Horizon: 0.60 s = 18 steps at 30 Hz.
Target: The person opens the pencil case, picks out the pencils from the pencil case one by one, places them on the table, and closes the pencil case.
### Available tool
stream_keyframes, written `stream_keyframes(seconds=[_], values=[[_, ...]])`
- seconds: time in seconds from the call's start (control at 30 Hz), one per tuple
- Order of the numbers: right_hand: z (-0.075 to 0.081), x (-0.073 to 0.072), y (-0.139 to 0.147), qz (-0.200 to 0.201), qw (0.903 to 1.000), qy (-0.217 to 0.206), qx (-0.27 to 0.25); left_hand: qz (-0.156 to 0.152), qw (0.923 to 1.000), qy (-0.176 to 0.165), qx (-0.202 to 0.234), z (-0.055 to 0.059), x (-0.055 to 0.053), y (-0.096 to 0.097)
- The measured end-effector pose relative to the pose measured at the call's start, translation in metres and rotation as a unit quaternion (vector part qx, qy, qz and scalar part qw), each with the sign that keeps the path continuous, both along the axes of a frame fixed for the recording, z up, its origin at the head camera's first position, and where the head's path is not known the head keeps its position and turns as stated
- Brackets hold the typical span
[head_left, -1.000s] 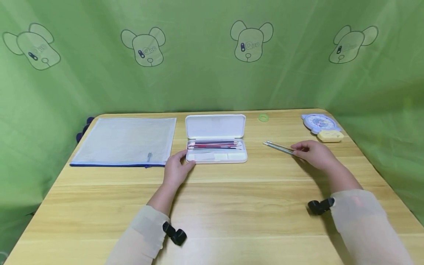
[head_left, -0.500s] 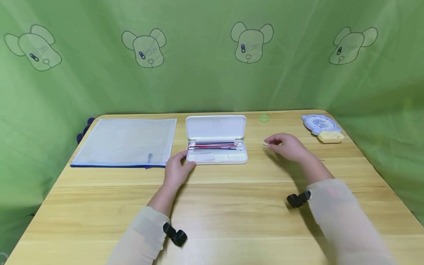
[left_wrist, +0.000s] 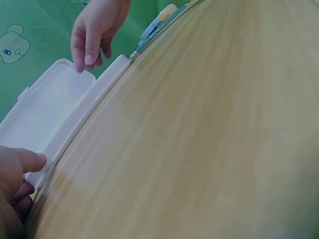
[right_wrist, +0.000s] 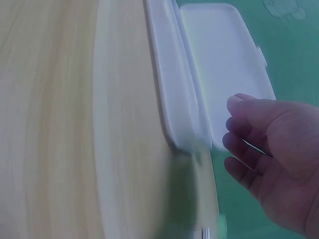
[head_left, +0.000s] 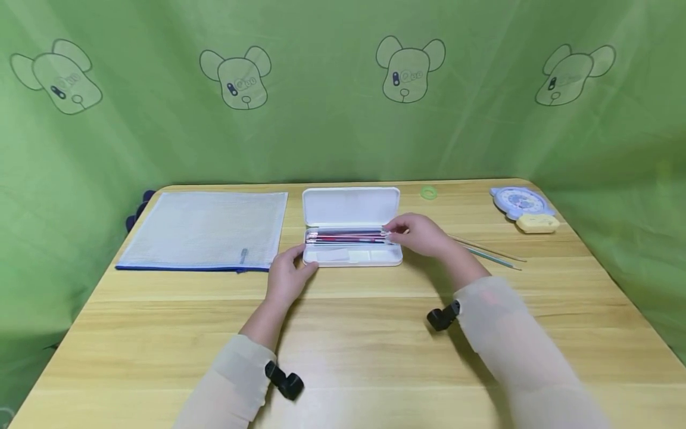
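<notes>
A white pencil case (head_left: 359,255) lies with its lid (head_left: 351,207) raised and several pencils (head_left: 345,238) inside. My left hand (head_left: 286,277) grips its left end, thumb on the front edge; the left wrist view shows the thumb (left_wrist: 34,162) there too. Over the right end of the case is my right hand (head_left: 420,233), fingertips near the pencil points. In the right wrist view its fingers (right_wrist: 244,149) are loosely bent with nothing between them; contact with the pencils cannot be told. Two more pencils (head_left: 493,258) lie on the table, partly behind my right forearm.
A mesh zip pouch (head_left: 203,229) with a blue edge lies at the left. At the back right sit a light purple toy clock (head_left: 520,201) and a pale yellow block (head_left: 538,224). A small green ring (head_left: 429,192) is behind the case. Green cloth (head_left: 321,137) hangs behind the table.
My right hand has let go of the two pencils, which now lie on the table, and has moved left to the case's right end. My left hand has stayed put.
</notes>
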State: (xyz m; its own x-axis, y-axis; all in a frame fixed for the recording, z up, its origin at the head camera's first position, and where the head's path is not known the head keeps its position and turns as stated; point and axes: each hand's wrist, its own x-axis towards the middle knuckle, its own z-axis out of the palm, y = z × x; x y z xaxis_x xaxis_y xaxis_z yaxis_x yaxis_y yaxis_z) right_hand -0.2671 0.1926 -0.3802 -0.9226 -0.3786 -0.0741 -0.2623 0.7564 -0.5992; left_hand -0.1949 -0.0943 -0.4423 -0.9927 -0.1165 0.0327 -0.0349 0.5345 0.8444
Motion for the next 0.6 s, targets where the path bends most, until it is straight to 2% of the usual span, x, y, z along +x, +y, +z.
stream_keyframes(seconds=[0.33,0.6], values=[[-0.008,-0.008,-0.027,0.054,0.9970,-0.043,0.036,0.000,1.0000,0.000,-0.003,0.001,0.001,0.000],[-0.011,-0.009,-0.034,0.047,0.9946,-0.054,0.075,-0.001,1.0000,0.004,-0.004,0.001,0.000,0.000]])
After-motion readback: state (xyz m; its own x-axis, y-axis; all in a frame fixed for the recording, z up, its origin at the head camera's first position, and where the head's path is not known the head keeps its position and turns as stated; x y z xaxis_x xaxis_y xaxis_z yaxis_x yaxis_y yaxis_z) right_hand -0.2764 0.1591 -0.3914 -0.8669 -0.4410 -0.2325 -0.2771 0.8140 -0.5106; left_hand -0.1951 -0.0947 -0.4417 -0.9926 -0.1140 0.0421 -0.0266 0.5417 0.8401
